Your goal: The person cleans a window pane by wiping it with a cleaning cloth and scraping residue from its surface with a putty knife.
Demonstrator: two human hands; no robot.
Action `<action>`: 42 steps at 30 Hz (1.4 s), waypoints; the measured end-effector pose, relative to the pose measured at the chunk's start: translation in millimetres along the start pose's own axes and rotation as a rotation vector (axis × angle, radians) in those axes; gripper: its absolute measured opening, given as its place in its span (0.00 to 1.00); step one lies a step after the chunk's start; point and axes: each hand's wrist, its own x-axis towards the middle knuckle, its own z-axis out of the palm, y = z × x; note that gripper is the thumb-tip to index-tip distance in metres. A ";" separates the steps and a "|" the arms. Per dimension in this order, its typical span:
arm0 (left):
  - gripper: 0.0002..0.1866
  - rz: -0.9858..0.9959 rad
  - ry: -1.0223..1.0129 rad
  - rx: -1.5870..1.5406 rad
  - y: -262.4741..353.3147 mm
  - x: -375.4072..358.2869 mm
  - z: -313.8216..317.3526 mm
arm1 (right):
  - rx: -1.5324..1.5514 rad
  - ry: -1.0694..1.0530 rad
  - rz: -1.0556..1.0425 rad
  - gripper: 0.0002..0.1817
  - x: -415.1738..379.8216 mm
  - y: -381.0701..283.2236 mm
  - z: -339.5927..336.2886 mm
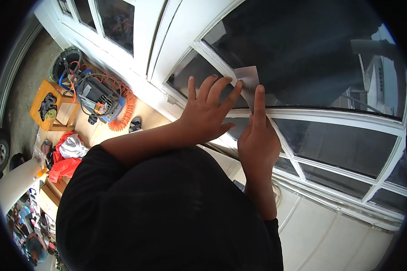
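A small grey-brown sheet (247,73), like paper or sandpaper, lies against the dark glass where white window bars (219,61) meet. My left hand (206,108) is raised in front of the window with its fingers spread, the index fingertip at the sheet. Alongside the sheet's right edge, the index finger of my right hand (259,137) points straight up. The other fingers of that hand are curled, and the sheet's lower end runs down to them. How they grip it is partly hidden.
A compressor-like machine (97,97) with an orange coiled hose (128,108) stands at left. Near it are a wooden stool (43,92), a black bucket (61,63), a sandal (135,124) and red and white cloths (68,158). White window frames (339,118) extend right above pale floor tiles (330,239).
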 end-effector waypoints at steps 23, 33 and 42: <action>0.44 0.097 -0.255 -0.340 -25.6 -7.5 -42.0 | 0.462 0.236 0.033 0.33 -52.4 35.4 34.6; 0.08 0.344 -0.236 -0.375 -52.0 -8.5 -56.2 | 0.577 -0.138 0.761 0.35 -184.9 -28.0 50.8; 0.42 0.208 -0.313 -0.027 -45.7 21.9 -48.7 | 0.581 -0.161 0.910 0.35 -242.1 -86.8 31.2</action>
